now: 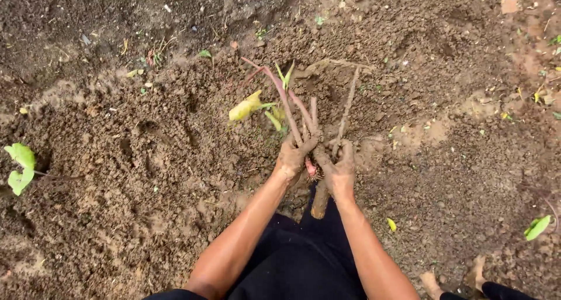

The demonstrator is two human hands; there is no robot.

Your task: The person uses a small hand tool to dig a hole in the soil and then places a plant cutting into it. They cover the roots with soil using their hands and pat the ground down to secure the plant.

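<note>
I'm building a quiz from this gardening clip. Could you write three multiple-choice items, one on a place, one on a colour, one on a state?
1. Where does the bundle of stems sit?
A. Between both hands
B. On the far left soil
C. Beside the bare foot

2. What colour is the largest leaf on the bundle?
A. Blue
B. Yellow-green
C. White

3. How do the hands look?
A. Gloved
B. Clean
C. Mud-coated

Answers: 1 A, the left hand and right hand both grip it. 2 B, it shows pale yellow-green. 3 C, brown mud covers both hands.
</note>
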